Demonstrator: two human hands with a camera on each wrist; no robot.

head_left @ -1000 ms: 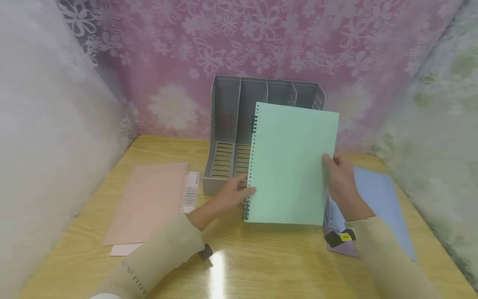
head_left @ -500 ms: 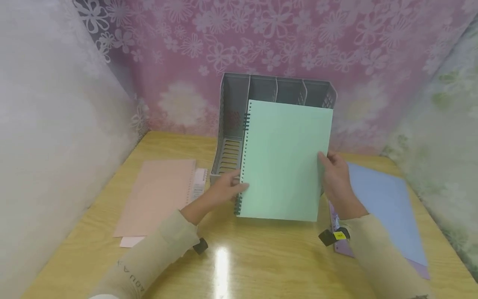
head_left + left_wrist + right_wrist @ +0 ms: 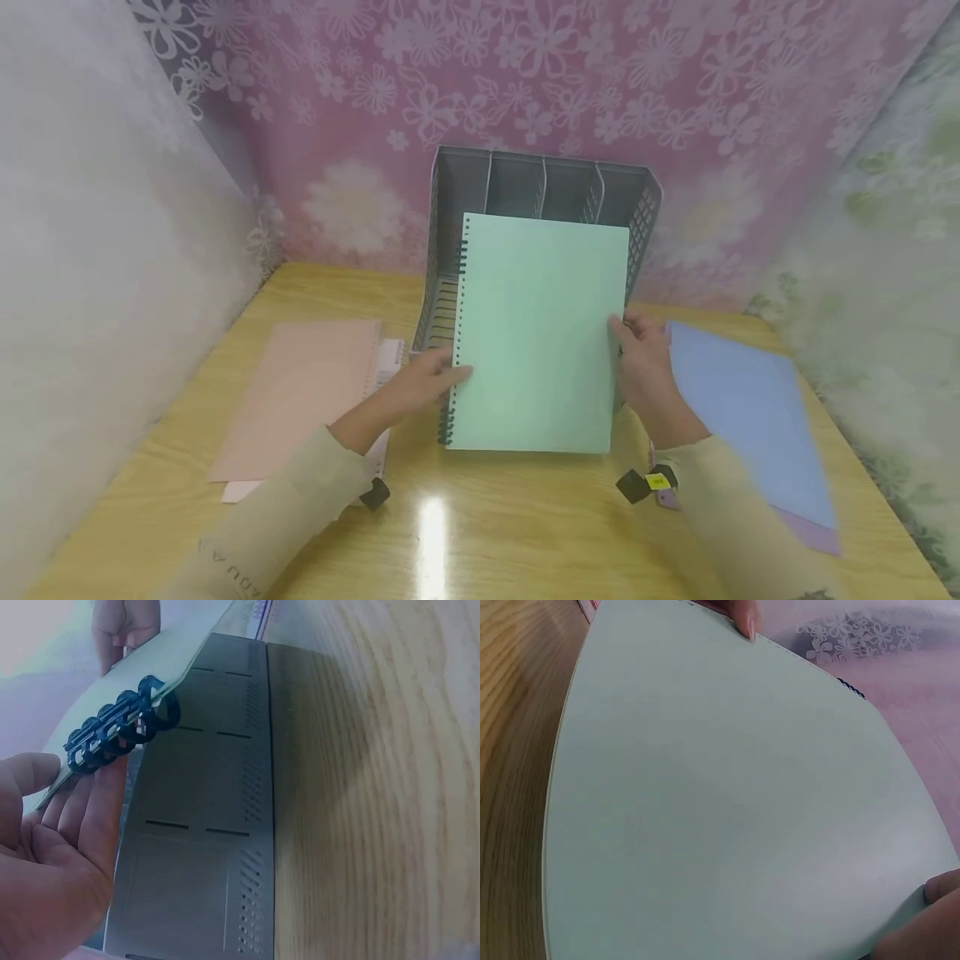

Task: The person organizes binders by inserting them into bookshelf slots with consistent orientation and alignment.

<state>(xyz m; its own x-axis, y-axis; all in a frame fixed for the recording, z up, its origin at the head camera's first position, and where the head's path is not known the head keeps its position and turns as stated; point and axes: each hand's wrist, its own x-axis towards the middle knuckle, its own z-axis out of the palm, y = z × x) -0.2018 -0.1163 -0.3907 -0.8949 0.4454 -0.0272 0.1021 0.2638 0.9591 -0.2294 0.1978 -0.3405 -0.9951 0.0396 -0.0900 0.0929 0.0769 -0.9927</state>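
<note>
A mint-green ring-bound notebook (image 3: 540, 333) is held upright between my two hands, in front of the grey file organizer (image 3: 517, 179). My left hand (image 3: 420, 383) pinches its bound left edge, thumb on the green cover and fingers behind. Black binding rings (image 3: 120, 727) show close to those fingers in the left wrist view. On the opposite edge my right hand (image 3: 645, 362) grips the notebook, its thumb over the cover. The plain cover (image 3: 720, 795) fills most of the right wrist view. Much of the organizer's lower front is hidden behind the notebook.
To the left on the wooden table (image 3: 510, 525) lies a peach notebook (image 3: 307, 392) over paler ones. A blue notebook (image 3: 750, 408) overlaps a purple one (image 3: 810, 532) on the right. A pink flowered curtain (image 3: 360, 108) hangs behind the organizer.
Both hands have carried the green notebook leftward across the front of the organizer, uncovering more of its right side. The hold on both edges stays the same. The camera view has shifted slightly.
</note>
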